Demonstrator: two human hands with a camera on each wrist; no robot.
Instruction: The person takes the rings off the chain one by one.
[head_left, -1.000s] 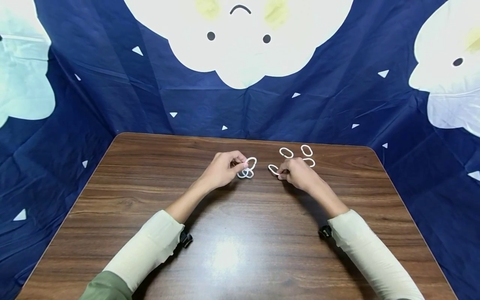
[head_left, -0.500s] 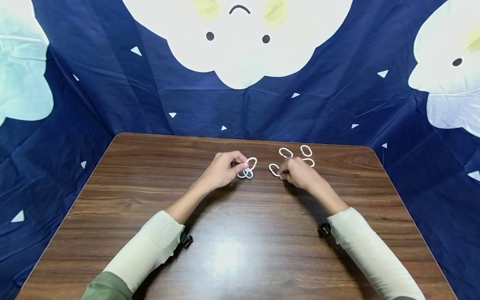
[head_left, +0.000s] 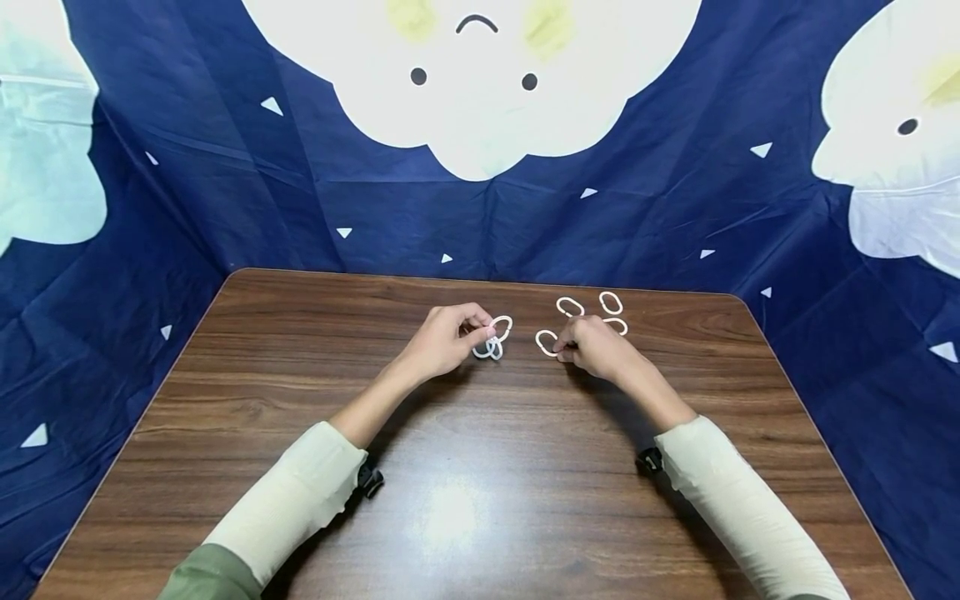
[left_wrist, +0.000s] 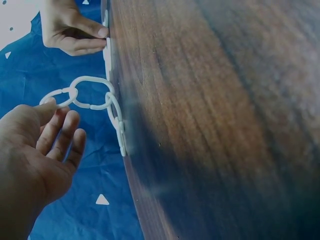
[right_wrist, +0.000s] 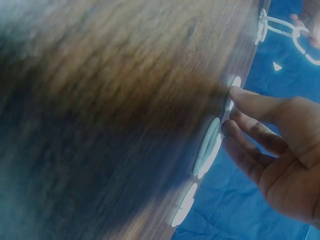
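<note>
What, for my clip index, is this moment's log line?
left hand: pinches chain; right hand: pinches loose link; table: three more links

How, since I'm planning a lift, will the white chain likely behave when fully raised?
The chain will probably dangle floppily, its links meeting at different angles. Single links seem stiff: the left hand pinches one without visible bending.
</note>
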